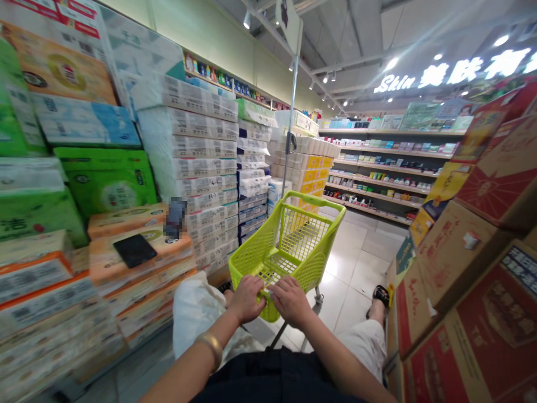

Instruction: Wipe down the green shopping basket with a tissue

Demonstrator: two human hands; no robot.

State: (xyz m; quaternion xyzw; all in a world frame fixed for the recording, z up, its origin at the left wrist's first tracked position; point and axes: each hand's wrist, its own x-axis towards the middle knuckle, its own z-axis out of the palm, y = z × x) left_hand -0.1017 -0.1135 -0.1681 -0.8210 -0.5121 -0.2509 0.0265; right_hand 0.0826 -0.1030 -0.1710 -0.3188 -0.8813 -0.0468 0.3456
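Note:
A lime-green shopping cart [300, 238] with a lattice plastic basket stands in front of me, and its basket holds nothing that I can see. My left hand [248, 298] is closed over the cart's near rim. Close beside it, my right hand [290, 301] also has its fingers curled over the same rim. Both thumbs point inward, with a small gap between the hands. A tall metal pole [289, 129] with a sign at its top rises from the cart's far left side.
Packs of tissue [142, 246] are stacked at the left, with a black tablet-like device [135, 250] on top. White wrapped packs [205, 151] rise behind them. Red and brown cartons [444, 252] line the right side. Shelves of small goods [386, 162] stand at the far end, past a tiled floor [346, 257].

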